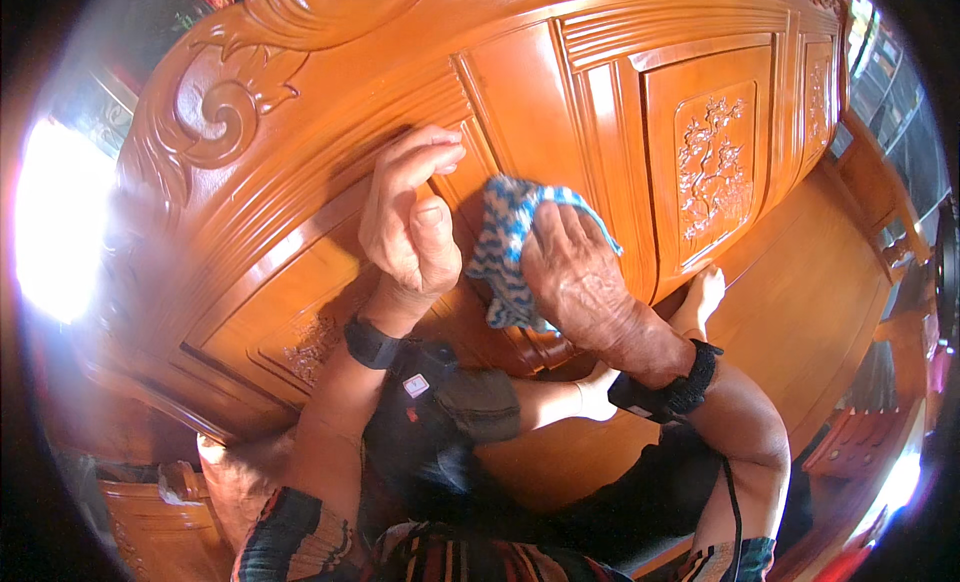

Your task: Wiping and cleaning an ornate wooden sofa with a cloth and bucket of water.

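Note:
A blue and white zigzag-patterned cloth (504,241) lies bunched under my right hand (574,282), whose fingers press it against a carved, polished wooden backrest (517,94). The cloth covers part of a narrow upright panel strip. My left hand (412,214) is raised to the left of the cloth, fingers loosely curled and thumb apart, with nothing in it. Whether its far side touches the wood cannot be told. Black straps circle both wrists.
A carved tree panel (716,169) is set in the backrest at right, and a scroll carving (217,109) at upper left. My bare feet (596,393) rest on the flat wooden surface (810,297). A wooden drawer unit (862,439) stands at lower right. Bright light glares at left.

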Motion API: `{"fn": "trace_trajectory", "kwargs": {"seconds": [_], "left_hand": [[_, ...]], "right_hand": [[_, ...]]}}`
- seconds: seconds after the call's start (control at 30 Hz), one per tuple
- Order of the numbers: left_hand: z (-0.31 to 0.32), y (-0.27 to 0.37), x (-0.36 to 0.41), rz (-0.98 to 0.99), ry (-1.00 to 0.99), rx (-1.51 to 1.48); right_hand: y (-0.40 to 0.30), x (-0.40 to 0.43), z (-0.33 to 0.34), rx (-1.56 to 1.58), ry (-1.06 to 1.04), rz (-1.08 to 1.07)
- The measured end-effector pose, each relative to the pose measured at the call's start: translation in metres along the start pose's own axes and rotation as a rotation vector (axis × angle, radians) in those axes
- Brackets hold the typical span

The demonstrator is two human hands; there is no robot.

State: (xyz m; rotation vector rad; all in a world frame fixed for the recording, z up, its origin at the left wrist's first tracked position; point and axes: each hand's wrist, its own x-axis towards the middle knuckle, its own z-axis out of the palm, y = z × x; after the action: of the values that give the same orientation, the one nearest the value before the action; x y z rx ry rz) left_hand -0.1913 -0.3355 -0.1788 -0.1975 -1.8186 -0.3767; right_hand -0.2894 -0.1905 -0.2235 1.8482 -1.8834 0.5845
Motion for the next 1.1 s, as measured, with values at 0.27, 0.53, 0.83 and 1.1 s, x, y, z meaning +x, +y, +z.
{"fn": "trace_trajectory", "kwargs": {"seconds": [0.27, 0.53, 0.83, 1.1], "left_hand": [[0.000, 0.002, -0.002, -0.055, 0.016, -0.044], [0.002, -0.004, 0.000, -0.005, 0.001, -0.019], [0.000, 0.001, 0.001, 0.029, -0.059, 0.048], [-0.002, 0.003, 0.004, 0.072, -0.068, 0.106]], "right_hand": [[0.006, -0.010, 0.008, -0.128, 0.094, -0.024], [0.015, 0.014, 0.004, -0.128, 0.158, 0.018], [0.014, -0.070, 0.046, -0.108, 0.032, -0.150], [-0.006, -0.127, 0.060, -0.139, -0.349, -0.189]]}}
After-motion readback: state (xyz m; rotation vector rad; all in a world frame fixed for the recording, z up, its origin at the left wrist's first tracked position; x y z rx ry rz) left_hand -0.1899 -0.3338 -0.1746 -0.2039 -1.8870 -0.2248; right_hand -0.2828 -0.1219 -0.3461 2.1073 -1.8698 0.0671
